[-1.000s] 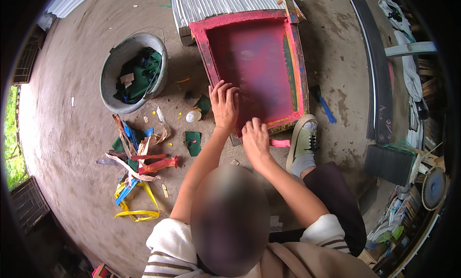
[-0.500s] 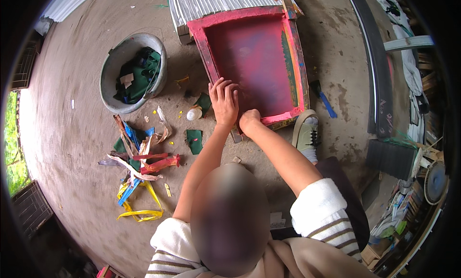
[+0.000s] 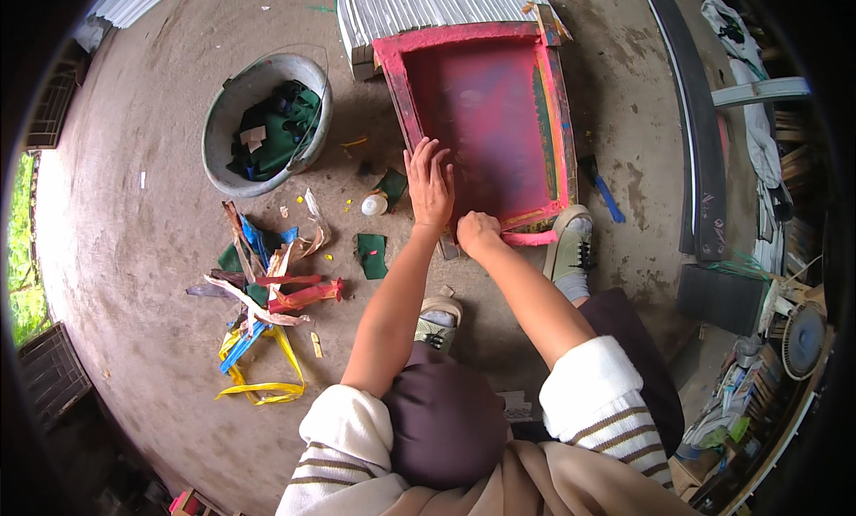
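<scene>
A wooden screen-printing frame (image 3: 400, 88), coated in pink, leans on a stack of ridged sheets with its near end low. My left hand (image 3: 430, 184) lies over the frame's left rail near the bottom corner, fingers stretched out. At the near end, my right hand (image 3: 479, 231) is closed, its fingertips hidden from view. A pink strip of tape (image 3: 532, 239) runs from beside this hand toward my right shoe, hanging loose below the near rail. The stained mesh (image 3: 481, 123) spans the frame.
A grey bucket (image 3: 214, 150) with green scraps stands at left. Torn tape strips (image 3: 267, 293) in several colours lie in a heap nearer me. A green scrap (image 3: 372, 255) and a white round object (image 3: 374, 205) lie between. A blue-handled scraper (image 3: 608, 199) rests right of the frame.
The pink strip at the near rail has come away and hangs lower. My right hand has shifted slightly right and down. My left hand stays on the rail while the view shifts.
</scene>
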Action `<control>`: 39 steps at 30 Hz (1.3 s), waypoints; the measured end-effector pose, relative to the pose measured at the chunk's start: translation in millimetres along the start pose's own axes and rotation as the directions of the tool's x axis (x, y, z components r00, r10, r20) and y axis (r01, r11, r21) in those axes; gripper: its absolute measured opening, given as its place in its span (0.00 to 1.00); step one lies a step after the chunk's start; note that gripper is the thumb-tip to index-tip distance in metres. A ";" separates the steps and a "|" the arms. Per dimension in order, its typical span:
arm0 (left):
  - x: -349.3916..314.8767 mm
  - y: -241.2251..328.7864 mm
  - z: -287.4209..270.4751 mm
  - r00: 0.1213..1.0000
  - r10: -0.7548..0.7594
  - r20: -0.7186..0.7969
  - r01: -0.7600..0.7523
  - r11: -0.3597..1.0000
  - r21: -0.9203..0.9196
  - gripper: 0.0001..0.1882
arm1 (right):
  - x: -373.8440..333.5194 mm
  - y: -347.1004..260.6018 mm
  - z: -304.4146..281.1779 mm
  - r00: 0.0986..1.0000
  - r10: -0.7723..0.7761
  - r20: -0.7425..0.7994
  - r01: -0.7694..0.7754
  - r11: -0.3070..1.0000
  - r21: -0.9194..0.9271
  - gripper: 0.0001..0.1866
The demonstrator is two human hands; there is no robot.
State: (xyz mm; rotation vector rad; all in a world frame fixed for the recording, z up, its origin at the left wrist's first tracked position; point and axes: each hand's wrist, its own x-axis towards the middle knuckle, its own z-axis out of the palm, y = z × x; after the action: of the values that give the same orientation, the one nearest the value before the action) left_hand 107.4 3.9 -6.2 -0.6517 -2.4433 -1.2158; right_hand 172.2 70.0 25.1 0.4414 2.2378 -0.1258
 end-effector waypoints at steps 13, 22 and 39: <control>-4.9 4.2 6.4 1.000 -0.009 0.020 0.009 1.000 -0.001 0.13 | -35.9 11.0 36.7 0.963 0.019 -0.271 0.057 0.961 0.269 0.12; -2.4 5.7 8.1 1.000 0.005 0.018 -0.005 1.000 0.021 0.11 | -39.1 12.7 48.1 0.948 0.041 -0.315 0.068 0.942 0.327 0.11; 4.0 6.6 8.4 0.524 0.619 0.585 -0.718 0.691 -0.087 0.09 | -48.6 5.1 94.6 0.762 0.240 -0.602 0.217 0.781 0.586 0.10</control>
State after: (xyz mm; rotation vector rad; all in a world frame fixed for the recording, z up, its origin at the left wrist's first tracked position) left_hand 106.8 15.2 -4.8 -1.9352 -2.2364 -0.5029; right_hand 271.1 39.3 0.8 0.9901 2.8542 -0.8649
